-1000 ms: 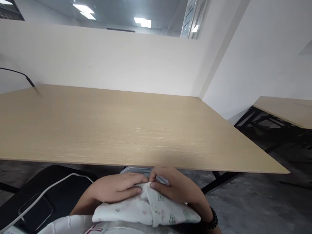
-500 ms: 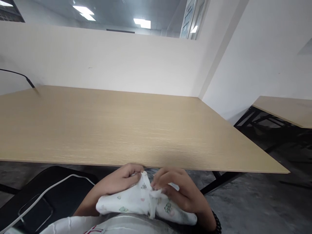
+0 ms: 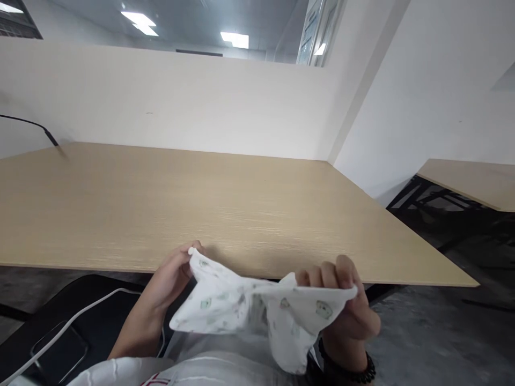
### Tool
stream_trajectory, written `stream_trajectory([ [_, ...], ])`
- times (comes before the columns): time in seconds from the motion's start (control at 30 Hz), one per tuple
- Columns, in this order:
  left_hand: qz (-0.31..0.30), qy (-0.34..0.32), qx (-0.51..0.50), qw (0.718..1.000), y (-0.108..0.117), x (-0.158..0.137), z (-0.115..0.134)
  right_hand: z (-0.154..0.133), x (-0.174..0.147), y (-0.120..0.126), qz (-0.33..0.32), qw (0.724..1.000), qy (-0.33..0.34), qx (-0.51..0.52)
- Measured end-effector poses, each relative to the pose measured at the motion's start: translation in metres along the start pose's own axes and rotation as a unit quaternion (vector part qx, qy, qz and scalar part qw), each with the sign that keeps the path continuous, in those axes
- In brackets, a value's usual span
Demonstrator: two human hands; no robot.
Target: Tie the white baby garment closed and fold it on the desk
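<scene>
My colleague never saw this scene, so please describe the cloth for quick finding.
Find the large wooden table. By its near edge, left hand and right hand hold a white cloth. Unlike the white shirt below, it carries greenish prints.

At lower centre, printed cloth (image 3: 219,300) hides part of the right hand (image 3: 357,317). A second table (image 3: 475,181) is cut off at the right edge.

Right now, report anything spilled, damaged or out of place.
Nothing looks spilled or damaged. The white cable passing over the black surface at lower left seems slightly untidy, since it trails loosely. The patterned cloth, held by the left hand and right hand, is merely creased.
</scene>
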State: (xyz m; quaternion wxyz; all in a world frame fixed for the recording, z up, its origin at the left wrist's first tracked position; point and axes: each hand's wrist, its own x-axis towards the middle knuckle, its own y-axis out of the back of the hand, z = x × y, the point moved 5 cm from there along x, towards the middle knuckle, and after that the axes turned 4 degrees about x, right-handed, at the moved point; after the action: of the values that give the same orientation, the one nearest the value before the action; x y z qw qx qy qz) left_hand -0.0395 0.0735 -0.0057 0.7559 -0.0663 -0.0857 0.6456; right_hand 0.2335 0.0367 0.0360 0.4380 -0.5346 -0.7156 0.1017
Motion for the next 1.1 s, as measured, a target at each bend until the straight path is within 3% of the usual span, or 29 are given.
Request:
stream_trajectory([
  [0.07,0.035,-0.010,-0.061,0.997,0.005,0.002,0.002,-0.003,0.003,0.006,0.025,1.000,0.007,0.002],
  [0.13,0.026,-0.019,-0.038,0.999,0.006,0.003,0.004,0.000,0.002,0.005,0.034,0.999,-0.012,-0.022],
  [0.2,-0.034,-0.021,0.051,0.998,-0.002,0.002,0.006,0.008,-0.001,0.000,0.040,0.996,-0.058,-0.053],
  [0.27,-0.119,-0.031,0.159,0.980,-0.017,-0.001,0.008,0.019,-0.006,-0.007,0.043,0.989,-0.120,-0.073],
  [0.37,-0.242,-0.088,0.286,0.923,-0.047,-0.012,0.017,0.032,-0.010,-0.016,-0.002,0.977,-0.188,-0.104],
  [0.47,-0.344,-0.173,0.367,0.847,-0.076,-0.026,0.024,0.036,-0.008,-0.019,-0.039,0.970,-0.199,-0.137],
  [0.53,-0.386,-0.208,0.393,0.808,-0.087,-0.033,0.023,0.037,-0.006,-0.017,-0.024,0.971,-0.192,-0.139],
  [0.63,-0.384,-0.223,0.409,0.797,-0.091,-0.033,0.019,0.036,-0.003,-0.013,0.020,0.975,-0.172,-0.141],
  [0.9,-0.291,-0.237,0.431,0.821,-0.081,-0.025,0.010,0.030,0.004,0.003,0.157,0.973,-0.111,-0.130],
  [1.1,-0.262,-0.267,0.408,0.832,-0.080,-0.026,0.000,0.027,0.007,0.007,0.165,0.973,-0.117,-0.108],
])
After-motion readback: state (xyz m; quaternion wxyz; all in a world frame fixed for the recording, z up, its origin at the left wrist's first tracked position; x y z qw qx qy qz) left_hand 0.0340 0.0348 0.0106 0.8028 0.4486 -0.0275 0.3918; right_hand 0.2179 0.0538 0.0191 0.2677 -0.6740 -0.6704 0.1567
